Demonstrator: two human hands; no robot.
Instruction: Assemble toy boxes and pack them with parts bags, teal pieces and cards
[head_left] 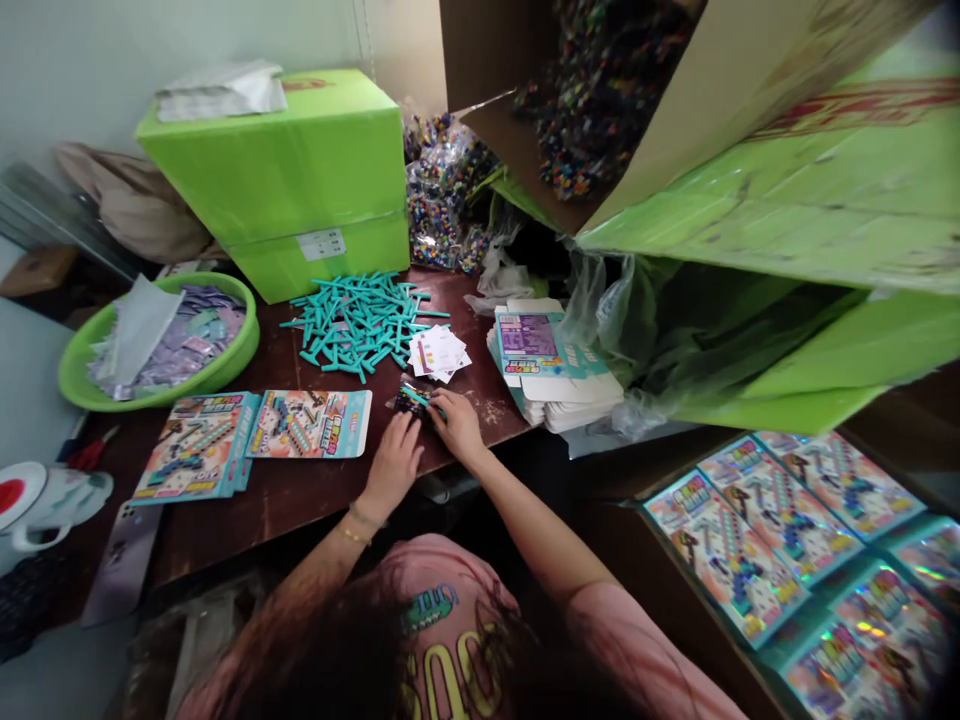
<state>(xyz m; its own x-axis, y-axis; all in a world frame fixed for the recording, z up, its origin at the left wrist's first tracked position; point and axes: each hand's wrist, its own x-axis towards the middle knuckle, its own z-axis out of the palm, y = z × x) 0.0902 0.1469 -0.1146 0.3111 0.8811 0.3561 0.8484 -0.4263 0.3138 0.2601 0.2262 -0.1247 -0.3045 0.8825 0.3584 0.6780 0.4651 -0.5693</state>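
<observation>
Near the table's front edge lies a small clear bag of dark, multicoloured beads, with a teal T-shaped plastic piece across its top. My left hand has its fingertips on the near side of the bag. From the right, my right hand pinches the end of the teal piece against the bag; the fingertips are partly hidden. Just beyond both hands are a small fan of white printed cards and a heap of teal T-shaped pieces.
Printed toy boxes lie flat at left, beside a green basin of small packets. A phone and a mug sit far left. Flattened cartons are stacked right. Big green box behind; filled boxes lower right.
</observation>
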